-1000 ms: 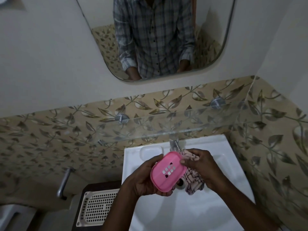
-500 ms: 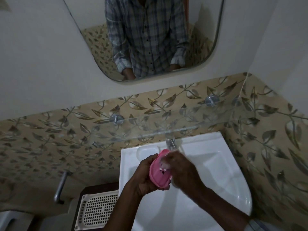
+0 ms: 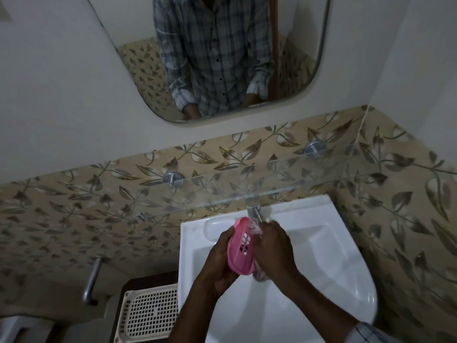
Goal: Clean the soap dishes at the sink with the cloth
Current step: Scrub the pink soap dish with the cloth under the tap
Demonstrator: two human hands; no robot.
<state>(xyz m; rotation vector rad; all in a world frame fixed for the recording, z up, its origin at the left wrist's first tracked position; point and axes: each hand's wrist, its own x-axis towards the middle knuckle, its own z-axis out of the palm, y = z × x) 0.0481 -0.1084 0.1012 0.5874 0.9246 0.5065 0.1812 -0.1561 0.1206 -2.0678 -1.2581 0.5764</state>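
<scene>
A pink soap dish (image 3: pixel 241 246) with drain slots is held on edge over the white sink (image 3: pixel 321 243). My left hand (image 3: pixel 220 258) grips the dish from the left side. My right hand (image 3: pixel 274 251) presses a patterned cloth (image 3: pixel 259 274) against the dish's right side; the cloth shows only as a bit above the fingers and a bit below the palm. Both hands sit just in front of the metal tap (image 3: pixel 254 211).
A glass shelf (image 3: pixel 222 191) on two metal pegs juts out above the sink's back. A cream perforated tray (image 3: pixel 150 310) lies on a dark stand left of the sink. A metal handle (image 3: pixel 92 278) is on the left wall. A mirror (image 3: pixel 222 58) hangs above.
The dish has turned from facing me to standing on edge. My right hand has slid with the cloth over its right face, and the view shifted slightly.
</scene>
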